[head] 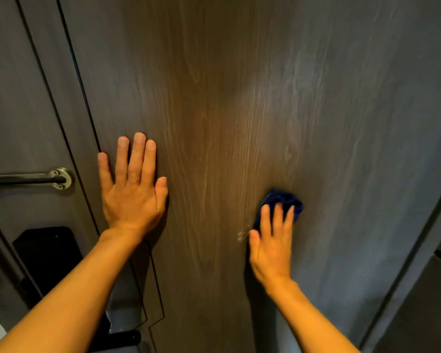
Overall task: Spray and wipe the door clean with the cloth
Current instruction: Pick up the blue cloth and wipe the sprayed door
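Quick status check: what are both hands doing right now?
Left hand flat on door. Right hand pressing blue cloth to door. Nothing in the way.

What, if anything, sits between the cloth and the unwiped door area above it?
Nothing visible. The right hand presses the blue cloth flat on the door, and the panel above is bare. The left hand rests flat off to the side, near the door's edge.

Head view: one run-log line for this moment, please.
phase: wiping | left hand: flat on door, empty | right hand: pressing blue cloth to door | spray bottle: not in view
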